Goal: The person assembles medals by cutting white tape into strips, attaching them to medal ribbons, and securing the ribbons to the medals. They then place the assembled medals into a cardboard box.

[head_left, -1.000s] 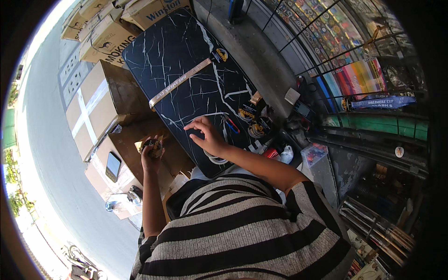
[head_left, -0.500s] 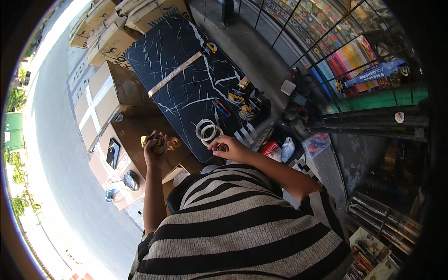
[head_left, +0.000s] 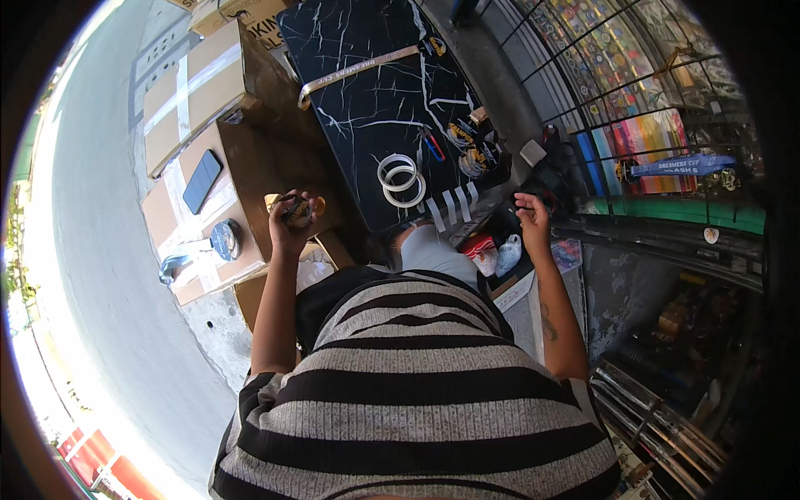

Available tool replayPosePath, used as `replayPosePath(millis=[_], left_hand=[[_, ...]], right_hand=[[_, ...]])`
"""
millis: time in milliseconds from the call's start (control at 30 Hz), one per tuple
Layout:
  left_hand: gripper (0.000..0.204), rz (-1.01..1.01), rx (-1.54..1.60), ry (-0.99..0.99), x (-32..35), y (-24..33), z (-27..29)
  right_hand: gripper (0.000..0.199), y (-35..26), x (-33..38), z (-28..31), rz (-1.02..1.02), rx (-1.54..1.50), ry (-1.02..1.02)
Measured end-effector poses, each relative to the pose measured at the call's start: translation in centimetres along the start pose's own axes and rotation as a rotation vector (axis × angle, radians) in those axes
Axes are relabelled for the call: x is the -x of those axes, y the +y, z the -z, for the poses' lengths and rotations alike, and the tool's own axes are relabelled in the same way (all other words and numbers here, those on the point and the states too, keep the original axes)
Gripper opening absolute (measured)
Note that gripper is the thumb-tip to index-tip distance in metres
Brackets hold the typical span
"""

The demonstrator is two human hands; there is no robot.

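Note:
My left hand (head_left: pixel 292 222) is closed around a black and gold medal (head_left: pixel 297 213), held beside the left edge of the black marble-patterned table (head_left: pixel 350 137). A bit of gold ribbon (head_left: pixel 322 204) shows at its fingers. My right hand (head_left: pixel 532 223) is raised off the table's near right corner, fingers apart and loosely bent, with nothing visible in it. Between the hands, two rolls of tape (head_left: pixel 408 190) lie overlapping on the table. Several pale tape strips (head_left: pixel 451 210) hang from the table's near edge. A red and blue cutter (head_left: pixel 432 145) lies beyond the rolls.
More black and gold medals (head_left: pixel 473 158) lie at the table's right edge; a gold ribbon (head_left: pixel 367 70) stretches across its far part. Cardboard boxes (head_left: pixel 242 167) at left carry a phone (head_left: pixel 202 182) and a blue-ribboned medal (head_left: pixel 225 239). A wire grille (head_left: pixel 575 83) stands at right.
My right hand has moved right, away from the tape rolls, and its fingers have spread. My left hand still holds the medal, now turned and raised. The whole view has shifted.

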State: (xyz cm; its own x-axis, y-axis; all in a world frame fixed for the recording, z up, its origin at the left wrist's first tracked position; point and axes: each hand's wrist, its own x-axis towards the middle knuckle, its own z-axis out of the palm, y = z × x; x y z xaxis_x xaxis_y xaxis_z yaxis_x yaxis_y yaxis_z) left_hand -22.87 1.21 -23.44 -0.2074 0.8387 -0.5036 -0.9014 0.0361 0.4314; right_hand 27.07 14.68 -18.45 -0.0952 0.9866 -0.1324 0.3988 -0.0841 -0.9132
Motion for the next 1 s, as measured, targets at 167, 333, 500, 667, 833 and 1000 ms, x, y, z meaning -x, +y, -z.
replayPosePath(millis=[167, 333, 500, 667, 833, 1000], left_hand=[[0.036, -0.105, -0.119, 0.007, 0.9, 1.9, 1.3], [0.041, -0.158, -0.185, -0.044, 0.2, 2.6, 0.5], [0.046, -0.235, -0.287, -0.098, -1.3, 2.1, -4.5], [0.039, -0.284, -0.272, -0.178, -4.9, 3.5, -11.0], [0.038, -0.359, -0.276, -0.092, -7.5, 1.1, -17.2], [0.046, -0.418, 0.040, 0.130, -6.5, -5.3, -23.1]], right_hand=[[0.040, -1.3, -4.0, -0.9, 0.036, 0.025, 0.072], [0.043, -4.2, -8.1, -2.3, 0.253, 0.133, 0.015], [0.042, -6.9, -13.8, -2.6, 0.446, 0.401, -0.063], [0.031, -5.2, -20.5, -3.6, 0.596, 0.510, -0.338], [0.037, -3.7, -32.3, -5.6, 0.673, 0.551, -0.561], [0.043, -6.3, -42.9, -8.9, 0.757, 0.369, -0.692]])
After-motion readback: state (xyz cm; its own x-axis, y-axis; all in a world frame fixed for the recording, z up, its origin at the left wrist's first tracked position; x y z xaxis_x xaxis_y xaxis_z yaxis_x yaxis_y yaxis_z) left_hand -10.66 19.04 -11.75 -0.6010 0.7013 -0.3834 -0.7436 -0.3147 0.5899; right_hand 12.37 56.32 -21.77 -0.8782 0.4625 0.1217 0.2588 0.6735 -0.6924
